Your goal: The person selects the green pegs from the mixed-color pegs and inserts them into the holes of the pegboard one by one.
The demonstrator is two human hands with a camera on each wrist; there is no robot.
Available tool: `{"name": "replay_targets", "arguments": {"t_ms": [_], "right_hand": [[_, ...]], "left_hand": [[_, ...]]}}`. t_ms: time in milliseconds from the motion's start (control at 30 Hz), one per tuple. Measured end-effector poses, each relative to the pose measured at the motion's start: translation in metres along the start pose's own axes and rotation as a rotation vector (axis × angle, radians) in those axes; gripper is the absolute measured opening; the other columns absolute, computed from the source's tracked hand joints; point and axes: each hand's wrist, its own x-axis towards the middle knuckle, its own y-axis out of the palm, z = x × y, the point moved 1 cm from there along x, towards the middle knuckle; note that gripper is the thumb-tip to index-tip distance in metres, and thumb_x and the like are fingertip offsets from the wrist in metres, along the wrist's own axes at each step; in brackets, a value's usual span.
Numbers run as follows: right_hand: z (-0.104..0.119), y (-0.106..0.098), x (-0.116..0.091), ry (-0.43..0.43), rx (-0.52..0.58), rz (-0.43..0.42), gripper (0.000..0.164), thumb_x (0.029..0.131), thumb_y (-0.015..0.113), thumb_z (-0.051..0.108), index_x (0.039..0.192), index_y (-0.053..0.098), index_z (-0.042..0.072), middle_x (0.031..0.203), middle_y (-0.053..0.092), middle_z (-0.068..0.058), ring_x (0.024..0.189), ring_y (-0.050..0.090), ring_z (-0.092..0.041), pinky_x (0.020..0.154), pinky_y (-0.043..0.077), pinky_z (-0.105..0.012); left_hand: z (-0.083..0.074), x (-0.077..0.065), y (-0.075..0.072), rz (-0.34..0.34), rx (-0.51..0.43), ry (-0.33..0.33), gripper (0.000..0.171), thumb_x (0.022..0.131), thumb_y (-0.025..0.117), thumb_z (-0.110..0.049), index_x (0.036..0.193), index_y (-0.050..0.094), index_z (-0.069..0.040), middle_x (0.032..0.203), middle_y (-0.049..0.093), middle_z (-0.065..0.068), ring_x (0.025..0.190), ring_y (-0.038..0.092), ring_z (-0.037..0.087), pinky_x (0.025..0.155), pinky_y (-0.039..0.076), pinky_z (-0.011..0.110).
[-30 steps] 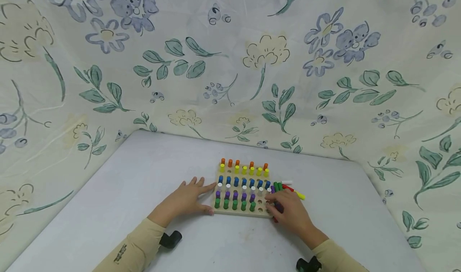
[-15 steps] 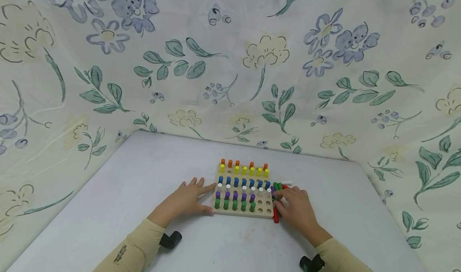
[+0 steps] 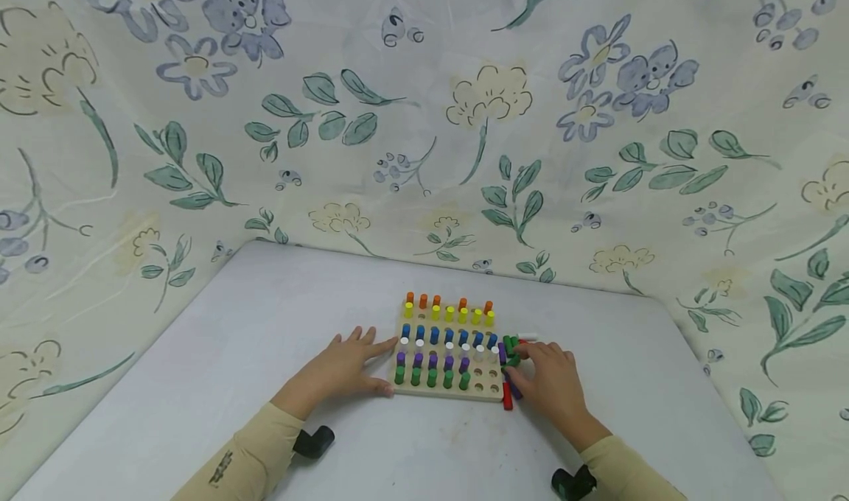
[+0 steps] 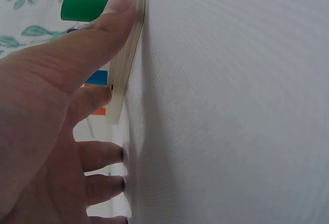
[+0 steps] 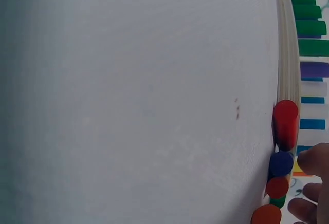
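Note:
A pale wooden pegboard [image 3: 458,393] lies flat on the table, with rows of orange, yellow, blue, white, purple and green pegs upright in it. Bare holes show at the right end of the green and purple rows. My left hand [image 3: 348,365] rests at the board's left side, fingers spread, thumb and index finger touching its edge. Beside the right edge, my right hand [image 3: 553,383] pinches a green peg [image 3: 513,362] between thumb and fingers, low over the loose pegs. Only part of the right hand shows in the right wrist view, and the pinched peg cannot be made out there.
Loose pegs lie against the board's right edge, among them a red peg [image 3: 507,396], a purple peg [image 3: 514,387] and a white peg [image 3: 528,337]. The white table [image 3: 424,449] meets a flowered cloth [image 3: 411,118] at the back.
My right hand has moved right, off the board's front right corner to the loose pegs, and now pinches a green one. The left hand has stayed in place.

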Motion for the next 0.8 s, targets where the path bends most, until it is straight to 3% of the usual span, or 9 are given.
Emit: {"name": "replay_targets", "arguments": {"t_ms": [333,800], "right_hand": [[0.0035,0.0045,0.0043,0.007,-0.015,0.021,0.044,0.087,0.079,0.035,0.120,0.070,0.008,0.125,0.069,-0.009,0.114,0.060,-0.030,0.093,0.048,-0.051],[0.0062,0.0069,0.0069,0.038,-0.036,0.044,0.043,0.086,0.079,0.034,0.119,0.070,0.008,0.119,0.070,-0.008,0.111,0.060,-0.031,0.092,0.049,-0.052]], "left_hand": [[-0.0003,-0.0001,-0.0005,0.007,0.004,-0.001,0.089,0.078,0.080,-0.058,0.153,0.049,-0.022,0.159,0.035,0.027,0.149,0.023,0.050,0.118,0.017,0.070],[0.0002,-0.0008,-0.0002,0.006,-0.001,-0.002,0.089,0.078,0.080,-0.059,0.153,0.049,-0.022,0.159,0.034,0.027,0.149,0.022,0.050,0.118,0.016,0.070]]}}
